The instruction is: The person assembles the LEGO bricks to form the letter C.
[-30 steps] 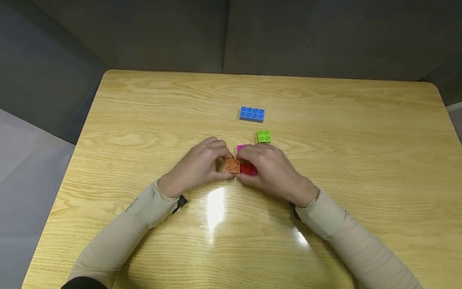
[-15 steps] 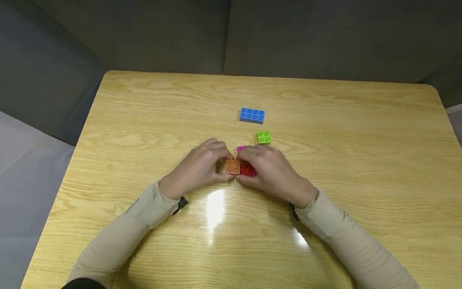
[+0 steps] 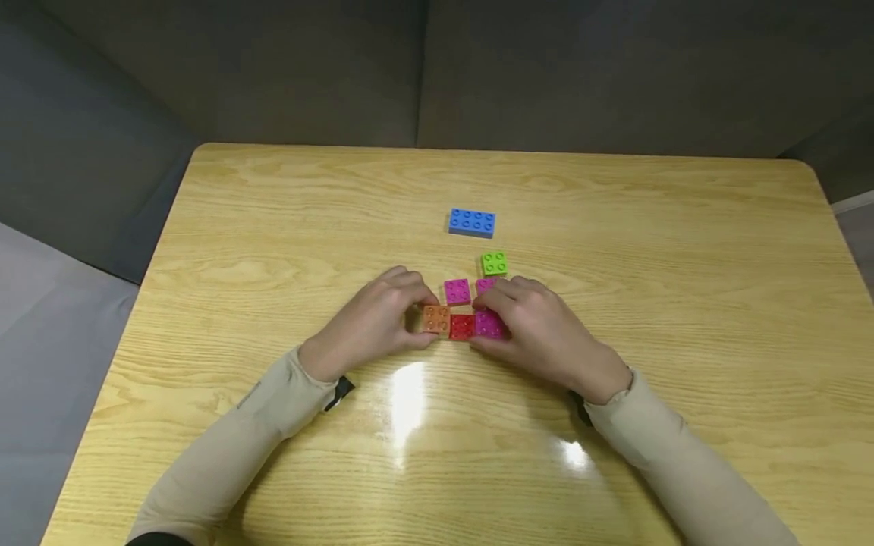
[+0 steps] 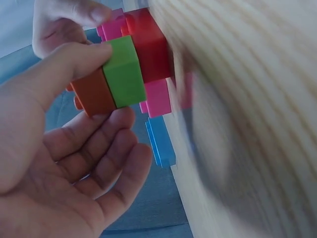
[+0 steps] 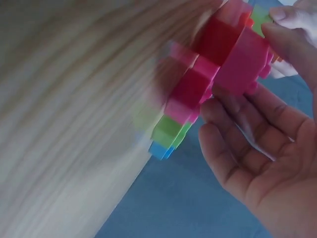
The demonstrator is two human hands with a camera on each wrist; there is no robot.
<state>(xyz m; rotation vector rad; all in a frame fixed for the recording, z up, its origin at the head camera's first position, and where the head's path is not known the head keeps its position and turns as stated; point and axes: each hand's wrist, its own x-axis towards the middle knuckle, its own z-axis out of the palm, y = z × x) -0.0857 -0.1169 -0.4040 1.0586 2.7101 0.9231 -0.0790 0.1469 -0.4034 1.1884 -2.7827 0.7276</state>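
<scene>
My left hand (image 3: 372,322) pinches a small stack between thumb and fingers: an orange brick (image 3: 436,319) on top of a green brick (image 4: 125,74). Beside it is a red brick (image 3: 462,327), low over the table; the green brick meets it in the left wrist view. A magenta brick (image 3: 488,324) sits on the red brick's right part. Thumb and fingers of my right hand (image 3: 546,334) pinch that magenta brick (image 5: 242,62). Whether the red brick touches the table I cannot tell.
Just behind the red brick lie two pink bricks, one in full view (image 3: 457,292), the other (image 3: 486,284) partly hidden by my right hand. Farther back are a lime brick (image 3: 495,263) and a long blue brick (image 3: 472,222). All rest on the wooden table (image 3: 307,197).
My right hand has shifted right, from around the red brick to the magenta brick, uncovering the red one and the pink bricks behind. My left hand has kept its pinch on the stack.
</scene>
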